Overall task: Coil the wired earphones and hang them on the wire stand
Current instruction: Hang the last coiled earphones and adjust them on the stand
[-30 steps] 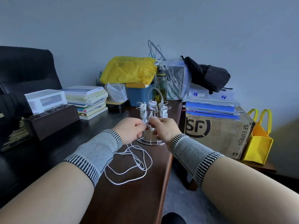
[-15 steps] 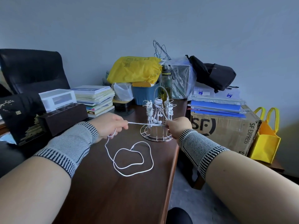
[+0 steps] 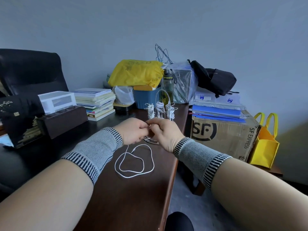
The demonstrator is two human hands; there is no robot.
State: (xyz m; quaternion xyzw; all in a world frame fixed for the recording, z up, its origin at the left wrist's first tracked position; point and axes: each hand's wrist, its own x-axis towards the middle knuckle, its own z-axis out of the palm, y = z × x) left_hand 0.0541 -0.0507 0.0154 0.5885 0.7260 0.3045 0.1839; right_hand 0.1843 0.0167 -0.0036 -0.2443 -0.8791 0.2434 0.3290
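Hands (image 3: pixel 133 130) (image 3: pixel 164 132) meet w/ fingers curled, pinching cord (image 3: pixel 133 161) before stand (image 3: pixel 160 112). Stand base mostly hidden; exact grip unclear.

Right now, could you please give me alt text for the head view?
Both hands, left hand and right hand, pinch a white earphone cable before a wire stand holding coiled earphones; its slack loops on the dark desk.

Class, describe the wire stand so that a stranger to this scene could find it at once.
Start at the dark wooden desk, near its right edge. Just beyond the two hands stands the wire stand, in front of the blue tub. Only it is thin silver wire, hung with white earphone bundles.
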